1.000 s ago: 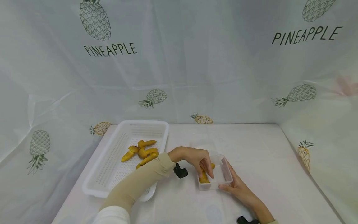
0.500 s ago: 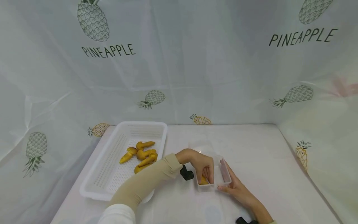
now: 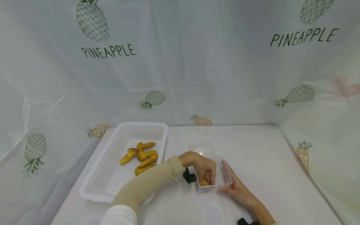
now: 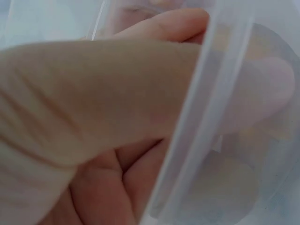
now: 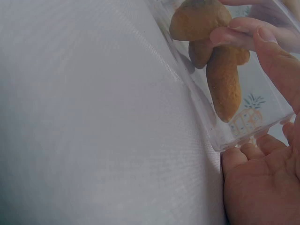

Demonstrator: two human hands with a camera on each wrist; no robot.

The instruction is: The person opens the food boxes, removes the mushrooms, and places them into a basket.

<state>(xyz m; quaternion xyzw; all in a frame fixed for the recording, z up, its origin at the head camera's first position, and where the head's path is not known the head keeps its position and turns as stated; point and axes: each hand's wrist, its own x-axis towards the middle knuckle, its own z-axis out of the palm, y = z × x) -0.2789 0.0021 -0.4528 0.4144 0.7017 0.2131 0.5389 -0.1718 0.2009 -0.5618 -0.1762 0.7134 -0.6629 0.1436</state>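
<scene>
A clear plastic box [image 3: 222, 188] stands on the table, with yellow-brown mushrooms [image 5: 224, 84] lying inside at its left end. My left hand [image 3: 203, 167] reaches down into that end, its fingers and thumb around a mushroom [image 3: 205, 182]. Through the box wall in the right wrist view, its fingertips [image 5: 225, 36] touch the mushrooms. The left wrist view is blurred; the thumb [image 4: 262, 89] shows behind the box wall against something yellowish. My right hand [image 3: 239, 189] grips the box's right side, thumb at the front and fingers behind.
A white perforated basket [image 3: 104, 179] stands at the left with several mushrooms [image 3: 144, 154] in it; my left forearm crosses its front right corner. The clear lid [image 3: 201, 147] lies behind the box. A pineapple-print curtain [image 3: 180, 62] closes off the back and sides.
My left hand has lowered deeper into the box, and its fingers have closed in around the mushroom. The right hand keeps its hold on the box.
</scene>
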